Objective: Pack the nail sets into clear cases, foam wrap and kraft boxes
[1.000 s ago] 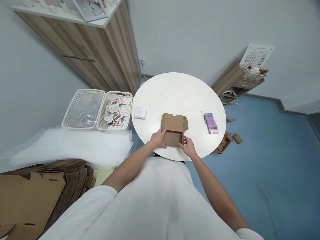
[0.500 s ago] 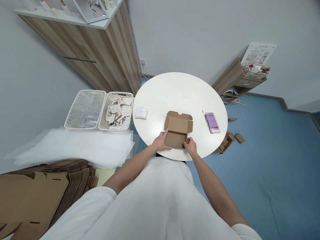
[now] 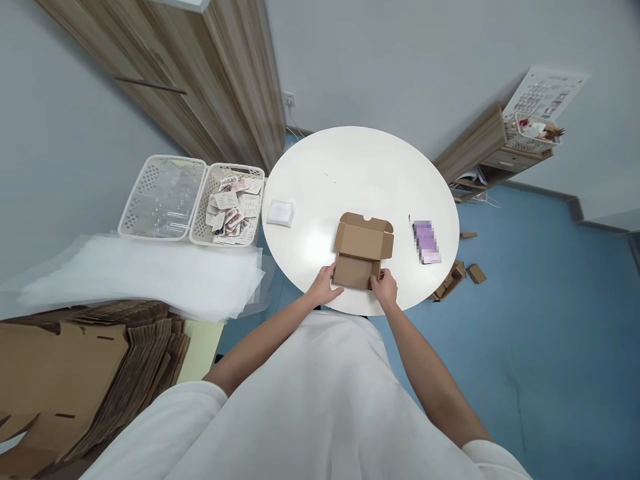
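Note:
An unfolded-lid cardboard box (image 3: 356, 271) lies near the front edge of the round white table (image 3: 370, 160), its lid and side flaps spread away from me. My left hand (image 3: 323, 285) rests against the box's left side, thumb and fingers apart. At the right front corner, my right hand (image 3: 385, 287) pinches the box's side wall between thumb and fingers. A small white stack (image 3: 281, 213) sits at the table's left edge. Toward the right edge lies a purple item (image 3: 426, 241), pixelated.
Left of the table are a basket of clear plastic pieces (image 3: 167, 200) and a basket of printed cards (image 3: 233, 210). Below them lie translucent sheets (image 3: 145, 277) and stacked flat cardboard (image 3: 60, 380). An open carton (image 3: 449, 281) stands on the floor at right.
The view has shifted somewhat. The box is turned slightly clockwise. Both hands stay at its sides, and my left fingers sit a little more off its left edge.

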`<state>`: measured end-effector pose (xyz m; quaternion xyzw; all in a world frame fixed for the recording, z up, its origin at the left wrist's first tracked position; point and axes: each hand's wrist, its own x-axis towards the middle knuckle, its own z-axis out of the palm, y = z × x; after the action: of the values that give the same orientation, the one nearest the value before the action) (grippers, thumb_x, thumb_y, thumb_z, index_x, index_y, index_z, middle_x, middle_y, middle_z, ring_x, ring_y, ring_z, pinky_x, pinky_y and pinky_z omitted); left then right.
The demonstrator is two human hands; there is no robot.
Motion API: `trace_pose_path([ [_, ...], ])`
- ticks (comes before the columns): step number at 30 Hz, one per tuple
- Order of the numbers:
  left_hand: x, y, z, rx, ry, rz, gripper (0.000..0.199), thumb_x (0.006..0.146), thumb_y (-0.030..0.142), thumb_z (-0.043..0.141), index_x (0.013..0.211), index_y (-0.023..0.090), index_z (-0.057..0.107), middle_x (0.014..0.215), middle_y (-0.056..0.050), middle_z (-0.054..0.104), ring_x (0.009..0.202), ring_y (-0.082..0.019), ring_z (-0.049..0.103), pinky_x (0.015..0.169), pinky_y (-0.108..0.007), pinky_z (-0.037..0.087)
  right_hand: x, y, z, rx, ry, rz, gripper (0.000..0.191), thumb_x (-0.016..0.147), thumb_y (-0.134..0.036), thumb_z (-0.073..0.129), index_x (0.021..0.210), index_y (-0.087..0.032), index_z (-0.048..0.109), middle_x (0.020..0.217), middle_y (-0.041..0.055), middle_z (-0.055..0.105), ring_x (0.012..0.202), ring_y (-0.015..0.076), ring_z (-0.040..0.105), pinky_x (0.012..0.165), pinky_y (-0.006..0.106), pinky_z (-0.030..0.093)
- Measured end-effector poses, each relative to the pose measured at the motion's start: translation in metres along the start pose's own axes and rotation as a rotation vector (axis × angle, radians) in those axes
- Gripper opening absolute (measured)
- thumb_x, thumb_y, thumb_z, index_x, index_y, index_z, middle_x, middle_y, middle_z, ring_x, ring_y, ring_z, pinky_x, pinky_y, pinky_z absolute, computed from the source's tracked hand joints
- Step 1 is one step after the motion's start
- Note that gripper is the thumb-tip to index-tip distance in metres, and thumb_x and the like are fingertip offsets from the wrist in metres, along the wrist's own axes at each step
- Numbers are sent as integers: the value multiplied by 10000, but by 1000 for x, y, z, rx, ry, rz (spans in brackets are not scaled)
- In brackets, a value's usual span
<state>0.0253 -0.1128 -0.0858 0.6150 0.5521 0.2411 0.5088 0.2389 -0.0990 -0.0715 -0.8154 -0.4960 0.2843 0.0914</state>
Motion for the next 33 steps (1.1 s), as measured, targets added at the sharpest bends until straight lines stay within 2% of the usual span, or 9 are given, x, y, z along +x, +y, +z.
trace_pose_path([
  [3,2,2,7,22,30,-19,812,651,317,634,1338,220,213,1109,-105,400,945,-210,491,787,-366,453,0,2,-5,-5,-36,-51,340,723,-361,449,1024,-204,472,914,54,583,771,194,541,581,276,372],
  [5,3,3,11,37,49,-24,806,653,317,630,1337,226,214,1092,-98,400,936,-205,484,779,-356,452,1,6,-8,-23,-55,-103,353,734,-312,423,1068,-203,464,964,70,566,805,199,536,597,281,375],
  [11,9,15,28,10,62,-82,810,663,338,623,1343,238,195,1121,-98,382,942,-194,480,792,-337,440,17,20,-14,-7,-11,-198,481,699,-176,389,1179,-199,374,923,59,547,781,191,522,641,298,374],
  [15,15,26,45,-44,120,-144,833,673,367,615,1355,224,159,1205,-117,356,1019,-208,458,841,-348,414,30,30,-19,56,44,-267,417,723,-199,354,1138,-196,399,885,48,528,783,191,507,644,304,375],
  [20,24,35,59,-67,205,-130,778,676,318,613,1333,214,210,1298,-120,327,1113,-228,406,873,-359,396,42,39,-23,171,46,-356,375,758,-222,315,1113,-187,428,926,64,523,832,191,498,672,306,385],
  [27,51,51,56,-78,223,-145,739,663,318,633,1304,225,280,1305,-117,369,1164,-252,389,898,-382,379,59,35,-32,183,17,-372,451,718,-199,351,1167,-186,397,980,71,509,877,194,497,700,312,394],
  [33,65,53,52,-105,265,-201,785,657,315,637,1326,215,241,1338,-125,350,1214,-251,350,944,-389,337,71,31,-35,234,-38,-371,414,749,-259,362,1156,-193,406,1029,70,507,893,189,505,695,305,398],
])
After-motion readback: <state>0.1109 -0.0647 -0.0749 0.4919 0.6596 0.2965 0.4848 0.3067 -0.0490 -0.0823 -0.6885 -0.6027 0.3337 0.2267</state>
